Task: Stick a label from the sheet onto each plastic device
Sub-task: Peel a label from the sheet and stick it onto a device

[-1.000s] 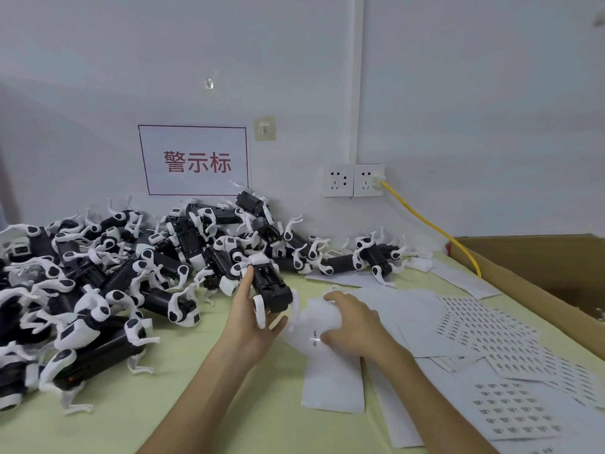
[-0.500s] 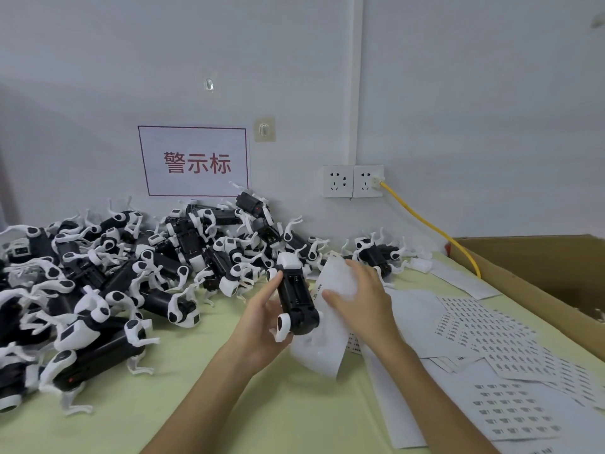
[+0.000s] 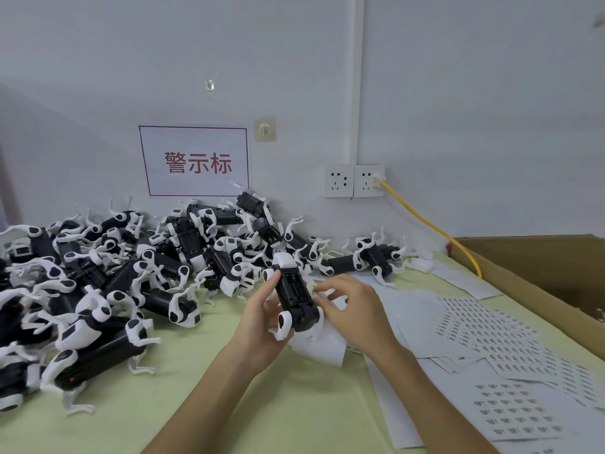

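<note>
My left hand (image 3: 262, 326) grips a black plastic device (image 3: 294, 296) with white legs, held belly up above the table. My right hand (image 3: 357, 312) is just right of it, with thumb and forefinger curled at the device's right edge. A white label sheet (image 3: 324, 347) hangs under the device and beneath my right palm, held off the table. Whether a single label sits between the fingertips is too small to tell. More label sheets (image 3: 501, 342) printed with small black labels lie spread on the right.
A big pile of the same devices (image 3: 137, 276) covers the left and back of the pale green table (image 3: 229, 404). An open cardboard box (image 3: 540, 273) stands at the right. A yellow cable (image 3: 432, 224) runs from the wall socket.
My left hand lifted a device from the pile's edge and turned it belly up at the centre. My right hand brought the label sheet up beside it, then under it.
</note>
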`<act>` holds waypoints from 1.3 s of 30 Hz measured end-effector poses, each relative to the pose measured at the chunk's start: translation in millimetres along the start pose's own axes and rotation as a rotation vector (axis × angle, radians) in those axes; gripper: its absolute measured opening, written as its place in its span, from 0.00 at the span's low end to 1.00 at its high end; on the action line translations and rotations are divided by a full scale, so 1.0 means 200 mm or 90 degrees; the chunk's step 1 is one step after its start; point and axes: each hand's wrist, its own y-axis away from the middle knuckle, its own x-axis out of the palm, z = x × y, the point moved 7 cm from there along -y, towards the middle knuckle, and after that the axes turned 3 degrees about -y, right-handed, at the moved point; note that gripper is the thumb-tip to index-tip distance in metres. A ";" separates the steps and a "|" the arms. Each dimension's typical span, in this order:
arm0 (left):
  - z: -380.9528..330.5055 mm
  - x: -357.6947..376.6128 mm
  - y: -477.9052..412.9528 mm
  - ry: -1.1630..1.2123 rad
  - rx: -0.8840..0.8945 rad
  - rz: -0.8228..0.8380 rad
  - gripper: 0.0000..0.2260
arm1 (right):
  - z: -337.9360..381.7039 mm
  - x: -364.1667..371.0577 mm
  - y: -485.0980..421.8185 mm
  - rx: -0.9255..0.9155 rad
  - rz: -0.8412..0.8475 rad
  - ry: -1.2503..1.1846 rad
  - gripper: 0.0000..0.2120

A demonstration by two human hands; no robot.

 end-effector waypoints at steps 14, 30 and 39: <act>-0.04 0.05 0.03 -0.133 0.039 0.009 0.19 | -0.01 -0.03 0.00 0.010 -0.037 -0.016 0.05; -0.03 0.05 0.04 -0.160 0.058 -0.010 0.19 | -0.04 -0.01 -0.01 0.030 0.012 -0.048 0.04; 0.00 0.07 0.04 -0.096 0.021 0.013 0.21 | 0.01 -0.05 0.00 -0.027 -0.046 -0.031 0.05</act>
